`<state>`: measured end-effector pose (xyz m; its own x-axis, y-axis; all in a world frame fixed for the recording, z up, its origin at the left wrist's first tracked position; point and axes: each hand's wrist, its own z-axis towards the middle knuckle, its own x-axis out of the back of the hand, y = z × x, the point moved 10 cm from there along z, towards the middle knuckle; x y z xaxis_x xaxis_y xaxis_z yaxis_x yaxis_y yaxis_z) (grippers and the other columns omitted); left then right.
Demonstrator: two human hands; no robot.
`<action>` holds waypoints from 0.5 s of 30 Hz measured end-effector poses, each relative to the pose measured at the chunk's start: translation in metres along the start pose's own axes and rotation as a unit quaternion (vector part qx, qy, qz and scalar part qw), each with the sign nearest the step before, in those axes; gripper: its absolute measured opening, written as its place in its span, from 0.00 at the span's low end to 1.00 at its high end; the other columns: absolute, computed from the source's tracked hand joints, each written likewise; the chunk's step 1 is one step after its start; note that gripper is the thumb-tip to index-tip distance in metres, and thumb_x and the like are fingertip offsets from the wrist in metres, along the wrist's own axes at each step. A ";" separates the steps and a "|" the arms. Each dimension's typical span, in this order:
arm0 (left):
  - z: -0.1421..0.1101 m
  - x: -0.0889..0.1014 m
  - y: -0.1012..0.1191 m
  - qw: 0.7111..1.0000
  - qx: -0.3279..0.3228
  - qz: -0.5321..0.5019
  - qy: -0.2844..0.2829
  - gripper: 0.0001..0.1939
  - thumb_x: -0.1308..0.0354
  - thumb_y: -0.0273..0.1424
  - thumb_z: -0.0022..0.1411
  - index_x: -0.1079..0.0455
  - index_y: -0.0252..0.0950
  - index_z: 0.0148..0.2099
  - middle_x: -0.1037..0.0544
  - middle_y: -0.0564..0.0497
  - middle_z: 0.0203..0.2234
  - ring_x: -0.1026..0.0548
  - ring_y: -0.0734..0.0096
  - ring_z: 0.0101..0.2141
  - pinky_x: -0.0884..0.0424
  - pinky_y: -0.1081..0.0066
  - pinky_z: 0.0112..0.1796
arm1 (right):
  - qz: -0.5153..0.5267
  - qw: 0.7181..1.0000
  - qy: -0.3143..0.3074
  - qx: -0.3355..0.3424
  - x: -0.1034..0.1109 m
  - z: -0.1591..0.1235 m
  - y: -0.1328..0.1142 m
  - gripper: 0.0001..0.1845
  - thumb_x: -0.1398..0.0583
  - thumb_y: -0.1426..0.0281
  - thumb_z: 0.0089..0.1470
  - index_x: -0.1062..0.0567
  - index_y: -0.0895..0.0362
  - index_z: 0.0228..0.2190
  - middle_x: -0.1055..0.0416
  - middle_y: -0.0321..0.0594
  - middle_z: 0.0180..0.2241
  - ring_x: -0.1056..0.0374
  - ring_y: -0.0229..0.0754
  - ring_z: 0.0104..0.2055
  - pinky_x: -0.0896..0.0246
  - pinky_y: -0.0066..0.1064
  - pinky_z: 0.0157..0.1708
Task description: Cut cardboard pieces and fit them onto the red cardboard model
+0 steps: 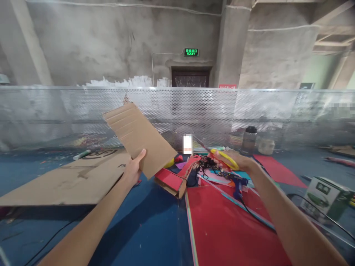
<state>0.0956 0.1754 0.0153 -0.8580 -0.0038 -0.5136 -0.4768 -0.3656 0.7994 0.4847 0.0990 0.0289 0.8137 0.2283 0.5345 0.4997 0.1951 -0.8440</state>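
Observation:
My left hand [134, 169] grips a flat piece of brown cardboard [138, 136] by its lower edge, thumb on the near face. Several crease lines cross its upper left end. My right hand [240, 159] is closed on scissors with yellow handles [231, 159], their dark blades pointing up and left, apart from the cardboard. Motion blurs this hand a little. Below the scissors lie a tangle of black cord [205, 164] and a blue glue gun [239, 184]. Between the hands sits a cardboard box piece covered in red [170, 181].
A large cardboard sheet [69, 181] lies at left on the blue table [141, 229]. Red sheets [227, 225] cover the front right. A green-and-white box [323, 195], a dark bottle [249, 140] and a jar [266, 145] stand at right. A perforated metal screen [155, 114] runs along the back.

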 end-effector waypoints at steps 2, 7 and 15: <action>0.001 0.001 0.001 1.000 -0.012 -0.013 0.002 0.21 0.29 0.28 0.58 0.24 0.37 0.54 0.19 0.43 0.51 0.18 0.61 0.43 0.19 0.65 0.44 | 0.007 0.999 -0.029 0.023 -0.030 0.009 -0.008 0.34 0.48 0.39 0.58 0.29 0.55 0.46 0.32 0.38 0.27 0.44 0.36 0.21 0.45 0.28 0.18; -0.004 0.000 -0.003 0.999 0.007 -0.035 0.019 0.19 0.31 0.27 0.60 0.24 0.37 0.54 0.20 0.43 0.53 0.18 0.61 0.44 0.20 0.63 0.47 | -0.048 0.989 -0.091 0.107 -0.077 0.020 -0.031 0.31 0.46 0.40 0.58 0.34 0.55 0.45 0.38 0.34 0.27 0.46 0.34 0.22 0.48 0.26 0.18; -0.005 0.004 -0.001 0.998 -0.010 -0.041 0.045 0.17 0.32 0.27 0.61 0.24 0.36 0.52 0.20 0.42 0.53 0.19 0.58 0.47 0.20 0.61 0.48 | -0.059 0.986 -0.100 0.124 -0.091 0.022 -0.031 0.39 0.52 0.33 0.55 0.34 0.56 0.43 0.41 0.32 0.27 0.45 0.32 0.21 0.47 0.25 0.18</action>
<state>0.0935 0.1710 0.0109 -0.7955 -0.0574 -0.6033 -0.5395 -0.3862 0.7482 0.3884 0.0928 0.0070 0.6668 0.3683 0.6479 0.4801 0.4526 -0.7514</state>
